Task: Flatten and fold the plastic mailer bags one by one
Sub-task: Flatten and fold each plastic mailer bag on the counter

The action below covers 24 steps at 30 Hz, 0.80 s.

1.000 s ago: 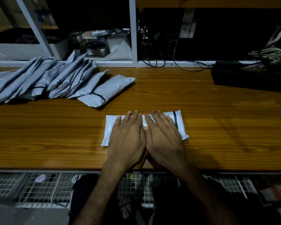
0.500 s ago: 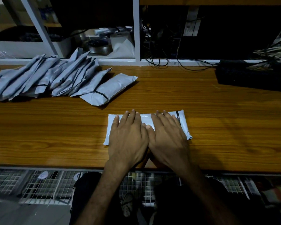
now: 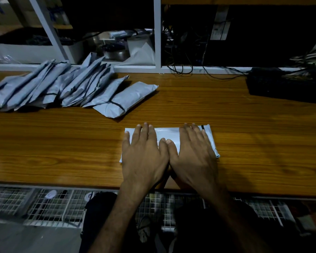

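Both palms lie flat, fingers straight, the left hand [image 3: 144, 154] and right hand [image 3: 193, 152] side by side pressing the folded mailer bag [image 3: 167, 134] down at the near edge of the wooden table [image 3: 254, 143], likely to squeeze it flat. At ten o'clock a pile of mailers [image 3: 62, 88] lies well apart; nothing blocks the hands.

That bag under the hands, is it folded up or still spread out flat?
Folded. The bag is a compact rectangle like those in the pile, pressed flat by the left hand and right hand.
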Motion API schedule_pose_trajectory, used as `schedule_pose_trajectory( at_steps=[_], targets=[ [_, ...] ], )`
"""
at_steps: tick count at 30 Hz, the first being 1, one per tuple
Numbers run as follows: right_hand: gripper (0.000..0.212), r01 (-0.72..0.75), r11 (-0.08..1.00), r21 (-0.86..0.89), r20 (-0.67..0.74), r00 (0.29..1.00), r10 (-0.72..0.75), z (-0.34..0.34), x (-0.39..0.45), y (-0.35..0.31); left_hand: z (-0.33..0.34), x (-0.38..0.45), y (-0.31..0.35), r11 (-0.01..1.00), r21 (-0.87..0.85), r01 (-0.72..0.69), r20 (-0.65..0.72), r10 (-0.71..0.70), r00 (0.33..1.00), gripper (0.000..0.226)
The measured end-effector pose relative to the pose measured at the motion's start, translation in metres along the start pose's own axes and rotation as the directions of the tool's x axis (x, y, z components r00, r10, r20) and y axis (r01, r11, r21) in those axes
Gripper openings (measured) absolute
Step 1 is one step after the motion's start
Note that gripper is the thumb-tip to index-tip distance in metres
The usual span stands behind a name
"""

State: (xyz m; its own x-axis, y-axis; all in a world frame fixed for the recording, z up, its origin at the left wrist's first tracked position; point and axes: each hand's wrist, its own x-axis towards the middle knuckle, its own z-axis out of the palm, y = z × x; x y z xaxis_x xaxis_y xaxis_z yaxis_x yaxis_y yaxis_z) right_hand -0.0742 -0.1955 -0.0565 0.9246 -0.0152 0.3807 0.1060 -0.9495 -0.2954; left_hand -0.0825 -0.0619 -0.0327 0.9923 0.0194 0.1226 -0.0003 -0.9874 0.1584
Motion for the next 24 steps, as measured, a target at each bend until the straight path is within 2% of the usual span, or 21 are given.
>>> schedule_pose_trajectory(
  at_steps=[9,16,24],
  targets=[
    [0.085,-0.035,0.999,-0.03,-0.037,0.999,0.034,0.0,-0.001,0.002,0.003,-0.002,-0.006,0.993,-0.034,0.115,-0.005,-0.115,0.993,0.086],
    [0.097,-0.061,0.997,-0.055,0.092,0.994,0.066,-0.012,0.0,0.014,0.0,-0.004,-0.022,0.995,-0.029,0.094,-0.004,-0.095,0.996,0.083],
    [0.089,-0.06,0.997,-0.039,0.182,0.981,0.066,-0.023,0.001,0.034,-0.005,-0.006,-0.045,0.996,-0.063,0.062,0.021,-0.06,0.998,0.076]
  ],
)
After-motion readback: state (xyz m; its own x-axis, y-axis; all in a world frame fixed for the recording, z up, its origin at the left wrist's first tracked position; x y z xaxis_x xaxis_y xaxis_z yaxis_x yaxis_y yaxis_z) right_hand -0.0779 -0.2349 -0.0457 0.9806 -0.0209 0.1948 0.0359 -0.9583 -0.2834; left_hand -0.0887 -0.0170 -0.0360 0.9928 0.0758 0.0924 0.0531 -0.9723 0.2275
